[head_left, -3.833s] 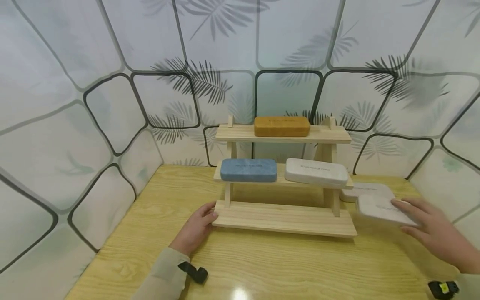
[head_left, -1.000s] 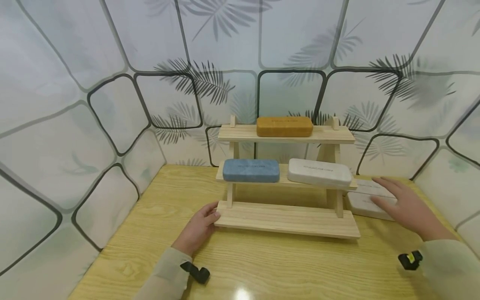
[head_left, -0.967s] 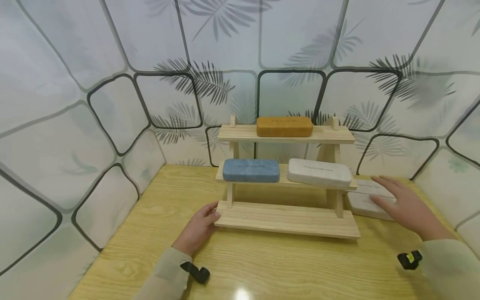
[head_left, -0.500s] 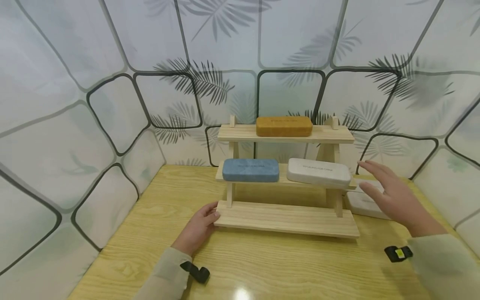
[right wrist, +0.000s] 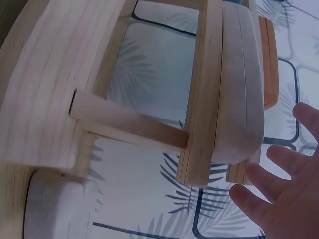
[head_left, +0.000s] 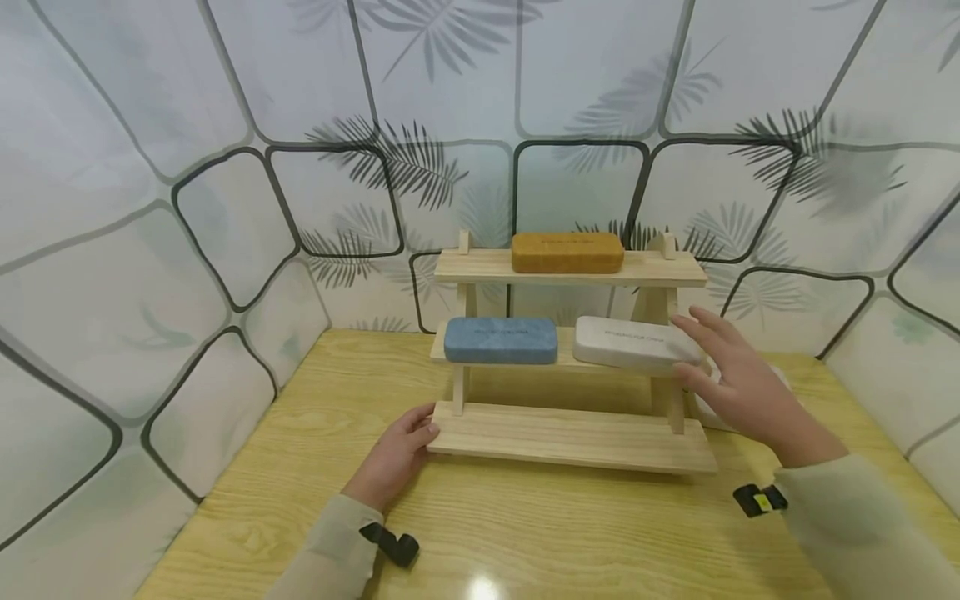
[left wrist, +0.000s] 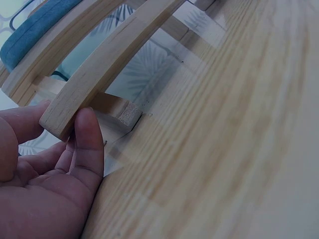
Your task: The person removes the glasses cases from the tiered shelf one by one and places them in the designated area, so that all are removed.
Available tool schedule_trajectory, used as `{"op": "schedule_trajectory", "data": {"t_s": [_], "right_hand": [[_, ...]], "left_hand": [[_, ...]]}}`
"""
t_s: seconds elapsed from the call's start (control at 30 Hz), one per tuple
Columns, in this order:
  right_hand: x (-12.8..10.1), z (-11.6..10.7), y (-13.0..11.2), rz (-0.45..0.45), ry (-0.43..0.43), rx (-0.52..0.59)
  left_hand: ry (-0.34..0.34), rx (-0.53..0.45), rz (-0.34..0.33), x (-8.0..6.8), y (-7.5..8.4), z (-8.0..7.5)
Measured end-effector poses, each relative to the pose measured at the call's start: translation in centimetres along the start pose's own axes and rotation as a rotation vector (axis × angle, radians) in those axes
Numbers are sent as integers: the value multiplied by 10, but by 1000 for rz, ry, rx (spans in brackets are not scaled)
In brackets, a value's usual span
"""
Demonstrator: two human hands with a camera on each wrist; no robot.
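White case (head_left: 636, 342) on middle shelf (head_left: 567, 360), just left of outspread, empty right hand (head_left: 738, 385) grip.

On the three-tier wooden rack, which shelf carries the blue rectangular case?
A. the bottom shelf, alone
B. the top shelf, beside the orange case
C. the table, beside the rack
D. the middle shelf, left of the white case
D: the blue rectangular case lies on the middle shelf of the three-tier wooden rack, left of the white rectangular case.

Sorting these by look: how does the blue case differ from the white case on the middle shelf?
The blue case lies at the shelf's left, square to its edge, untouched; the white case lies at the right, slightly skewed, with the right hand at its end. Both are closed, oblong and similar in size.
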State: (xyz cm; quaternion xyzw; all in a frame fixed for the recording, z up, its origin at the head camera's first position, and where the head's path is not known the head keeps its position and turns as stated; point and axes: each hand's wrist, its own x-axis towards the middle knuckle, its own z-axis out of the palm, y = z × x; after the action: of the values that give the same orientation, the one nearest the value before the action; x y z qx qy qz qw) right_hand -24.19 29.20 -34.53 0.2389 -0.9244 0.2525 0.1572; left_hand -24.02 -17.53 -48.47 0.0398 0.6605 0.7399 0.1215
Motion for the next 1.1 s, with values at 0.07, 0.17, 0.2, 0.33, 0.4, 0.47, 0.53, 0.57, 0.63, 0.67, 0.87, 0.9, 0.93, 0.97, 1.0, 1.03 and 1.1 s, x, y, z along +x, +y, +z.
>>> {"op": "schedule_trajectory", "data": {"t_s": [0.07, 0.17, 0.2, 0.33, 0.4, 0.47, 0.53, 0.57, 0.63, 0.67, 0.87, 0.9, 0.93, 0.97, 1.0, 1.03, 1.1], "right_hand": [[3, 4, -2, -5, -12, -6], [7, 11, -5, -9, -25, -12], [8, 13, -6, -8, -29, -17], [10, 21, -10, -13, -28, -48], [11, 24, -11, -18, -18, -72], [11, 27, -11, -22, -5, -91], [13, 29, -11, -17, 2, -105], [13, 30, -11, -14, 4, -113], [15, 33, -9, -11, 3, -130], [16, 34, -9, -6, 2, -143], [20, 40, -12, 14, -1, -217], [20, 41, -12, 16, 0, -226], [20, 41, -12, 16, 2, -235], [21, 42, -13, 18, 3, -245], [21, 42, -13, 18, 5, -253], [21, 42, -13, 18, 9, -262], [22, 42, -13, 15, 14, -277]], "left_hand": [[-1, 1, 0, -1, 0, 0], [-1, 0, -1, -1, 0, 0], [-2, 1, 0, -1, 0, 0], [-1, 1, -3, -1, 1, 0], [-3, 0, -5, -1, 1, 0], [-2, -1, -7, 0, 1, 0], [0, 1, -6, 0, 1, 0], [0, 0, -5, 0, 1, 0], [3, -1, -6, 0, 1, 0], [3, -2, -6, 0, 1, 0], [0, -12, -4, 0, 1, 0], [0, -14, -4, 0, 0, 0], [-1, -19, -5, 0, 0, 0], [-1, -22, -5, 0, 0, 0], [-2, -27, -6, 0, 0, 0], [-5, -24, -3, 0, 0, 0], [-13, -20, 4, 0, 0, 0]]}}
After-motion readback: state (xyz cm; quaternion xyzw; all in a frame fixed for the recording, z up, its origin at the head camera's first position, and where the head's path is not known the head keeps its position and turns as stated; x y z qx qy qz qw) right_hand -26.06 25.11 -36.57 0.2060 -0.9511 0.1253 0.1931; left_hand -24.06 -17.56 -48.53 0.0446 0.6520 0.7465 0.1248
